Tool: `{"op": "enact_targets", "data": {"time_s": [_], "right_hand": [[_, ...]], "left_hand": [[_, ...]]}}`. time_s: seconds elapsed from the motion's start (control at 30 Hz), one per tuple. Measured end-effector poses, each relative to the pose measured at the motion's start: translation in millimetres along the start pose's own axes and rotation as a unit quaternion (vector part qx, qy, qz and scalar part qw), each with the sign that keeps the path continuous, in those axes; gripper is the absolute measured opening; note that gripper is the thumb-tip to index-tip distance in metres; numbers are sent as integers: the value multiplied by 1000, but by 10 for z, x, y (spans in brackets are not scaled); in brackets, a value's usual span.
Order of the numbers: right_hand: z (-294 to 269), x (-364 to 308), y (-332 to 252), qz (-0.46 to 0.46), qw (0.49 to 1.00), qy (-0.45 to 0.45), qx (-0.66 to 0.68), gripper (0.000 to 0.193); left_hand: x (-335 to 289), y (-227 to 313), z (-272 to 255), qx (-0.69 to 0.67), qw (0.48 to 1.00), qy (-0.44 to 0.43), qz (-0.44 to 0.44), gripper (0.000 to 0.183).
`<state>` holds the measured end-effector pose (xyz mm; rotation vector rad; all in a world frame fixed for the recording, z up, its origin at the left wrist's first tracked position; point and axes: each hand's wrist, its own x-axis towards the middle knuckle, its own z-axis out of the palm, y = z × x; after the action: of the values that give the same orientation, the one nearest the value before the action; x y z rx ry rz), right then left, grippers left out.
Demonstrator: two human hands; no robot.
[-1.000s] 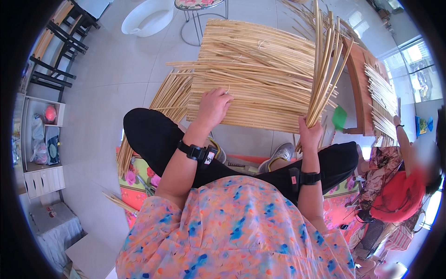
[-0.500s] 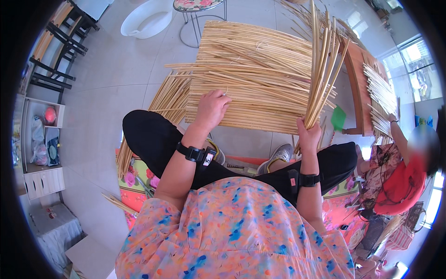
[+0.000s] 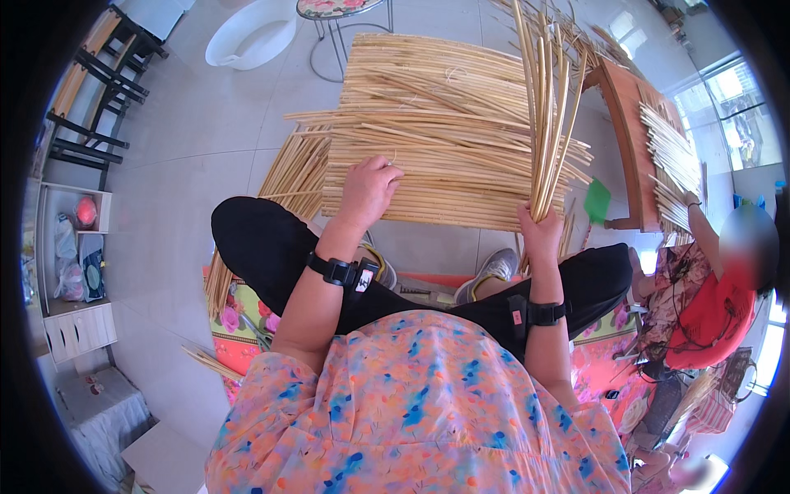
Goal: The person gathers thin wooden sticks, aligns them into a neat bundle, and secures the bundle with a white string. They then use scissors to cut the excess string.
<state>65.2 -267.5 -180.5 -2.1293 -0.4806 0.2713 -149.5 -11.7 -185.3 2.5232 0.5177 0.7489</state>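
Observation:
A bundle of long straw-coloured stalks [image 3: 545, 123] stands up out of my right hand [image 3: 541, 229], its fingers wrapped round the lower ends at the right edge of the mat. The mat [image 3: 444, 210] is made of similar stalks laid side by side, with looser stalks [image 3: 436, 136] lying across its middle. Over the mat's left part is my left hand [image 3: 372, 191], fingers bent and pinched together. A thin pale strand shows by its fingertips; what they hold is too small to make out.
More stalks [image 3: 298, 169] lie left of the mat. A round stool [image 3: 339, 10] and white basin [image 3: 253, 37] stand beyond it. At right are a wooden table [image 3: 629, 148], a green fly-swatter-like piece [image 3: 597, 200] and another person [image 3: 712, 321] handling pale stalks [image 3: 665, 156].
The bundle in my right hand has shifted a little left and leans more to the left. My left hand keeps its place on the mat. The whole view has shifted slightly.

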Motion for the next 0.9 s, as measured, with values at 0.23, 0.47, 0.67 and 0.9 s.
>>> {"op": "enact_targets", "data": {"time_s": [0.23, 0.47, 0.67, 0.9], "right_hand": [[3, 2, 10, -4, 1000, 2, 9, 24], [-5, -9, -36, -17, 1000, 7, -17, 24], [-13, -11, -35, -31, 999, 17, -22, 24], [-20, -10, -59, -14, 1000, 17, -8, 23]], "left_hand": [[4, 19, -28, 4, 1000, -7, -4, 16], [8, 36, -41, 9, 1000, -7, -3, 18], [8, 17, -22, 5, 1000, -11, -6, 18], [9, 19, -27, 10, 1000, -5, 1, 18]]}}
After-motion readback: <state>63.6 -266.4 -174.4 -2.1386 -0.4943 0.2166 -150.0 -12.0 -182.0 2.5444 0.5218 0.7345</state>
